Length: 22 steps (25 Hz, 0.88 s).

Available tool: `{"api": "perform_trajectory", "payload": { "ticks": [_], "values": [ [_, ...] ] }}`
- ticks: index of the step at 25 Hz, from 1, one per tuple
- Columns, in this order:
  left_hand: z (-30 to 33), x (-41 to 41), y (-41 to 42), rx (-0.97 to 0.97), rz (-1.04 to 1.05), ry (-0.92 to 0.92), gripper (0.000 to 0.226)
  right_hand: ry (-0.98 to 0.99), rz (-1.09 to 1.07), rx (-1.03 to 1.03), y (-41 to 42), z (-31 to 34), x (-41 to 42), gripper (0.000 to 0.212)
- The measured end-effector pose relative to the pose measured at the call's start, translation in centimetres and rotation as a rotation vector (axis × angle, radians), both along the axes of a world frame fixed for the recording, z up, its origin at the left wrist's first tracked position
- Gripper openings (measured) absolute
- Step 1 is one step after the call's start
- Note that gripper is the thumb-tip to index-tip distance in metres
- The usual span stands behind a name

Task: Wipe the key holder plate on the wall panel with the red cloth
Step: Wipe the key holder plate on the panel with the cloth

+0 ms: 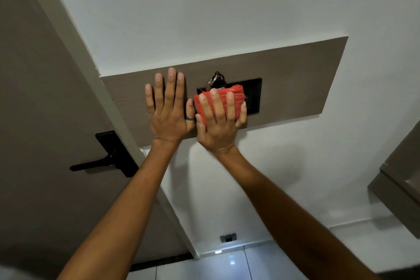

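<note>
Two bare forearms reach up from the bottom of the view toward the wall. The left hand (169, 116) lies flat against the brown wall panel (295, 79), its fingers (171, 88) straight, pointing up and slightly spread, gripping nothing; a dark ring (190, 118) sits on the thumb. Just beside it, thumbs almost touching, the right hand (221, 120) presses the folded red cloth (237, 94) against the wall. The cloth lies under that palm, with three fingers laid over its front face, the thumb along its left edge and the little finger hooked round its right edge, so the hand is closed on it. Red fabric shows above and between the fingertips.

Behind the cloth is the black key holder plate (254, 93), set into the panel; the cloth covers its left and middle part, leaving the right end and the top edge bare. A bunch of keys on a metal ring (217, 79) hangs at the plate's top, directly above the cloth.

Farther off to the left stands a brown door (34, 98) with a black lever handle (106, 159).
</note>
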<state>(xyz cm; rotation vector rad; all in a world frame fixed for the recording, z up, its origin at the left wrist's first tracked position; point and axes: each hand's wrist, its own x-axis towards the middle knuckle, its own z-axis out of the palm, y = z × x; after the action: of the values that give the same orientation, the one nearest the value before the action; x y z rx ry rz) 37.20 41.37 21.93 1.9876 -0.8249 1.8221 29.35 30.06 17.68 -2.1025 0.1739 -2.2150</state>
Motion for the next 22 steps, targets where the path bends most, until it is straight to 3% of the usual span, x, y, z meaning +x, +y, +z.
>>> {"api": "perform_trajectory", "payload": {
  "ticks": [2,3,7,9,12,18,22],
  "values": [
    [-0.3,-0.2,0.0,0.007,0.005,-0.008,0.066,0.027,-0.047,-0.260,-4.4,-0.1,-0.8,0.049],
    [-0.4,-0.2,-0.1,0.009,0.011,-0.013,0.066,0.025,-0.080,-0.284,-5.4,-0.2,-0.8,0.050],
    [0.0,-0.3,0.1,0.016,0.020,0.002,0.066,-0.036,-0.031,0.076,-0.8,-0.7,0.8,0.051],
    [0.1,-0.4,0.0,0.016,0.003,0.005,0.066,0.008,0.041,-0.079,-2.7,-1.3,0.3,0.053],
    [-0.1,-0.3,-0.1,0.009,0.015,-0.020,0.065,0.064,-0.037,-0.365,-9.6,-1.5,-2.3,0.055],
    [-0.2,-0.2,-0.2,0.016,0.024,-0.044,0.065,0.098,0.034,-0.005,-8.6,2.9,-2.3,0.050],
    [-0.1,-0.3,-0.1,0.021,0.030,-0.023,0.066,0.172,0.017,-0.134,-9.7,1.6,-3.0,0.053]
  ]
}}
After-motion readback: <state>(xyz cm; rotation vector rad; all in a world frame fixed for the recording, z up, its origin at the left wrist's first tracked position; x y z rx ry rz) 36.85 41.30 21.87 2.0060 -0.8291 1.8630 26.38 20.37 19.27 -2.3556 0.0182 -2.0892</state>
